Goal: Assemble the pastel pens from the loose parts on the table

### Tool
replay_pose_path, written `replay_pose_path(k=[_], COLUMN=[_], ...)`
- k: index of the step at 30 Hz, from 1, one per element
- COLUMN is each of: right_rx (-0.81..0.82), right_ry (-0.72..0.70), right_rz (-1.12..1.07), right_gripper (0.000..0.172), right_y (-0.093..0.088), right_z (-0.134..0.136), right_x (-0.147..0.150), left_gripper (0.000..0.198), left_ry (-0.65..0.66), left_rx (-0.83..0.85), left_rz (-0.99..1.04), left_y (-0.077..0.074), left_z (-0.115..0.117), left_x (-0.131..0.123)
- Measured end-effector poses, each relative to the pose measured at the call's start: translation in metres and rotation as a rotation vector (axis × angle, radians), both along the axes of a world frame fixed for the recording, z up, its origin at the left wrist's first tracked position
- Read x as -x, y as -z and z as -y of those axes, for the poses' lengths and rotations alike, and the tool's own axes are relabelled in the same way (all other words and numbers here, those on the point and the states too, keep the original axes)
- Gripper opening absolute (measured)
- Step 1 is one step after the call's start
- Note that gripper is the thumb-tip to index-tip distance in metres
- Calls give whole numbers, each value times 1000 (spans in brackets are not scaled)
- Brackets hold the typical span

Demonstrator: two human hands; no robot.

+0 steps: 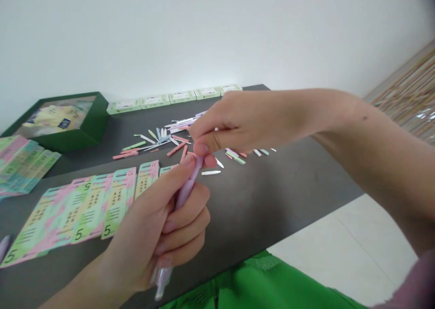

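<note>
The left hand (159, 236) is curling its fingers around a lilac pen (185, 192), holding it tilted, its lower tip poking out below the palm. The right hand (234, 127) is pinching the pen's top end between thumb and forefinger, just above the left thumb. Beyond both hands, loose pens and caps (166, 141) are lying scattered on the dark table (272, 195). Left of the left hand, pastel cards (84, 209) are lying in a row; farther that way a green box (84, 123) is sitting, with small pale boxes (173, 98) lining the far edge
</note>
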State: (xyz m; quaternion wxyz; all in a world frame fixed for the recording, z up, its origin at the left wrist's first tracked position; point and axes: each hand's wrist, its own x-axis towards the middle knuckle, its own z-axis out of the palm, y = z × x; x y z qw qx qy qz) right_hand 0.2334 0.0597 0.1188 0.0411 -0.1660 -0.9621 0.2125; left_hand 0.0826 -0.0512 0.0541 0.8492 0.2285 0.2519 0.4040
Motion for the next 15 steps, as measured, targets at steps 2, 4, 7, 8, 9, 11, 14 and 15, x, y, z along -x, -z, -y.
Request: replay_pose_path(k=[2,4,7,8,9,11,14,15], right_rx=[-11,-35,-57,-77,-102,-158,-239,-249], right_ry=[24,37,32,28,30,33,123,155], right_rz=[-54,-58,-22,-10,-6,-31,-150,-198], right_gripper=[30,32,36,36,36,37,28,18], right_y=[-3,-4,-3,-2,0,2,6,8], right_z=[-1,-1,-2,-2,-1,3,16,22], right_x=[1,1,0,-1,-1,-3,-2,-1], left_gripper=[27,25,27,29,32,33,32,35], left_ry=[-10,-12,-37,-81,-144,-286,-421,-431], left_rx=[-38,-85,-148,-195,-258,-407,-549,-565], left_rz=[-11,-29,-162,-244,-345,-539,-628,-595], left_y=[-1,-1,4,7,11,19,26,27], left_z=[-2,-5,-9,-11,-12,-15,-18,-19], left_x=[2,3,-1,-3,-5,-7,-6,-5])
